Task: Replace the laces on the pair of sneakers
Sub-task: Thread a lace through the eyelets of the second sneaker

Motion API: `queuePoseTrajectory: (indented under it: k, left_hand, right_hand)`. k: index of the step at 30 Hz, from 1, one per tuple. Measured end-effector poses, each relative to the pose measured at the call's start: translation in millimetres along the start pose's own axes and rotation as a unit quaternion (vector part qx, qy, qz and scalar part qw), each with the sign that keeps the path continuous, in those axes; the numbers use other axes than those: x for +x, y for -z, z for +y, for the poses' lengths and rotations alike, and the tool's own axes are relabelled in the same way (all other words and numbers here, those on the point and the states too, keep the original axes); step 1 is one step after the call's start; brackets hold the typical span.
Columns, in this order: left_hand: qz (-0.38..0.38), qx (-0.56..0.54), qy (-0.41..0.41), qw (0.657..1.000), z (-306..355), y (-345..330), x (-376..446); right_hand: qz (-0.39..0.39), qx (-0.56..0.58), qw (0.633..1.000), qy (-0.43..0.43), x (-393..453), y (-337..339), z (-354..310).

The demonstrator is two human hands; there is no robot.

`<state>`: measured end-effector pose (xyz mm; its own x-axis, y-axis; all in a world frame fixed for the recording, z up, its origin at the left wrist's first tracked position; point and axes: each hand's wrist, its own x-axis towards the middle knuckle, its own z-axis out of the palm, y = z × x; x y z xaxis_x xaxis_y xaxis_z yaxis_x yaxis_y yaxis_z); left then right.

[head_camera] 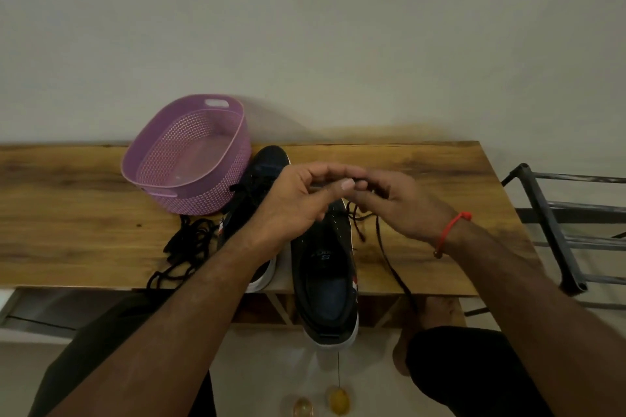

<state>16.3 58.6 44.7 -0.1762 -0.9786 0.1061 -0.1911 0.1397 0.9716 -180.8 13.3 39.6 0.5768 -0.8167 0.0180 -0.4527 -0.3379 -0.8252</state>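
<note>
On table, sneaker (pixel 325 267) seemingly toe-away.

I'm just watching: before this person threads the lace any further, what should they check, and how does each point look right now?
1. Both hands on the lace: left hand and right hand pinch it; ok.
2. Lace tip visible: hidden by fingers; cannot tell.
3. Near shoe steady: heel overhangs the table edge; not ok.
4. Loose laces out of the way: ok.
5. Other shoe laced: cannot tell.
</note>
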Motion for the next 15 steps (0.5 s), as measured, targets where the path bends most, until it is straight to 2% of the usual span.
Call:
queuePoseTrajectory:
  k: [2,4,5,7,8,9,10,11,13,15]
  left_hand:
    - [0.0,0.0,-0.006,1.0,2.1,-2.2,1.0]
    - [0.018,0.03,-0.013,0.999,3.1,0.1,3.4]
    - [0.027,0.076,-0.004,0.997,2.1,3.9,4.6]
    - [0.012,0.208,0.044,0.977,-2.6,17.1,4.5]
    - [-0.003,0.264,0.074,0.962,-5.2,24.2,3.6]
    - [-0.005,0.288,0.092,0.953,-7.7,30.3,3.1]
    - [0.012,0.288,0.096,0.953,-9.3,35.3,2.8]
    - [0.044,0.271,0.088,0.957,-10.2,38.4,2.5]
    - [0.106,0.216,0.059,0.969,-8.8,38.4,2.4]
    - [0.097,0.177,0.039,0.979,-5.5,30.9,0.9]
  right_hand:
    - [0.039,0.057,0.998,-0.012,2.9,1.7,0.3]
    - [0.083,0.189,0.976,-0.068,5.9,4.3,4.0]
    - [0.122,0.279,0.947,-0.102,7.6,7.0,5.4]
    - [0.236,0.443,0.85,-0.16,11.0,18.5,7.6]
    - [0.292,0.489,0.802,-0.177,11.1,26.0,10.9]
    - [0.332,0.511,0.769,-0.19,10.0,33.3,14.8]
    - [0.35,0.501,0.765,-0.203,8.3,38.8,19.2]
    - [0.347,0.462,0.787,-0.213,5.7,41.3,21.9]
    - [0.278,0.334,0.876,-0.207,1.2,36.8,22.0]
    - [0.164,0.198,0.954,-0.154,-1.7,25.9,15.4]
